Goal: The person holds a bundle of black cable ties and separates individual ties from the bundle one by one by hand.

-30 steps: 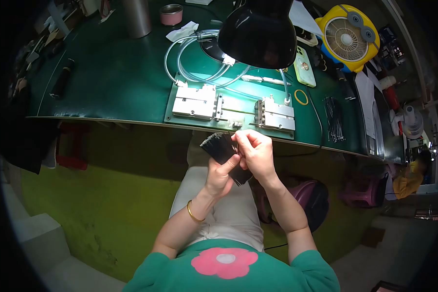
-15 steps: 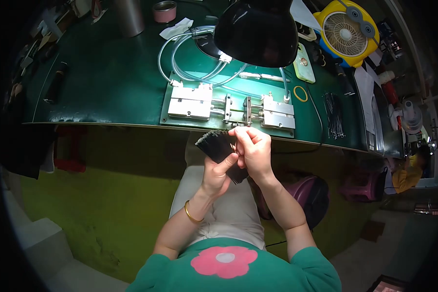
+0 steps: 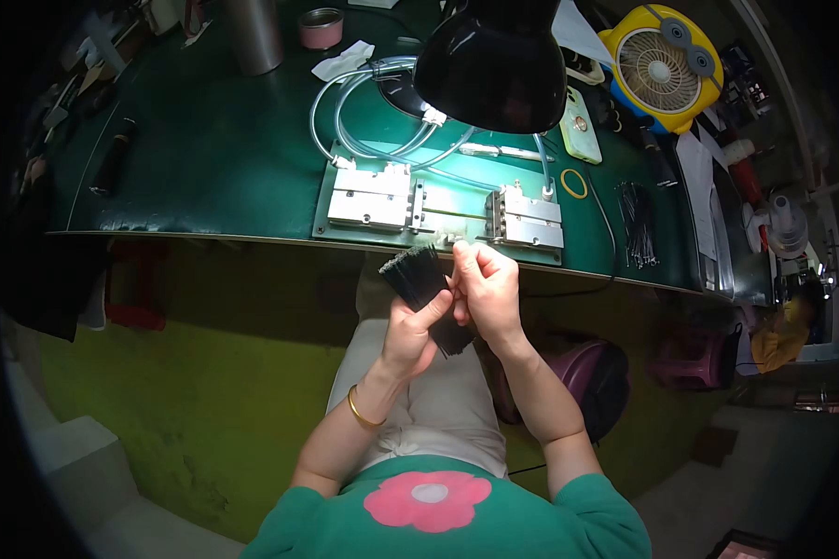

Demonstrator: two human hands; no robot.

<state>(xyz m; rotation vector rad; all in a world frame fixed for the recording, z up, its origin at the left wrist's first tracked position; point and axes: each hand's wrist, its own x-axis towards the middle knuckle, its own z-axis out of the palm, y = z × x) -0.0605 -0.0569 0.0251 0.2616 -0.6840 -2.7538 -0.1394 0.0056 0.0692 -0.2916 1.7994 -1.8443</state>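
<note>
A thick bundle of thin black wires (image 3: 416, 277) is gripped in my left hand (image 3: 408, 334), its cut ends fanned toward the bench and the other ends hanging below. My right hand (image 3: 488, 289) is closed in a pinch beside the bundle, fingertips at the bench's front edge. Whatever lies between those fingertips is too small to make out. Just beyond them is a metal fixture with a left cylinder block (image 3: 370, 197) and a right cylinder block (image 3: 529, 220); their jaws stand wide apart. Clear air hoses (image 3: 337, 116) loop behind it.
A black lamp shade (image 3: 490, 74) hangs over the fixture. To the right lie a yellow rubber band (image 3: 574, 184), a phone (image 3: 581, 130), more black wires (image 3: 637, 224) and a yellow fan (image 3: 660, 71). A steel cup (image 3: 254, 37) and pink tin (image 3: 322, 30) stand at the back left.
The fixture's two jaws have drawn back outward from the middle toward their blocks. My right fingertips have shifted slightly; my left hand keeps the bundle in nearly the same place.
</note>
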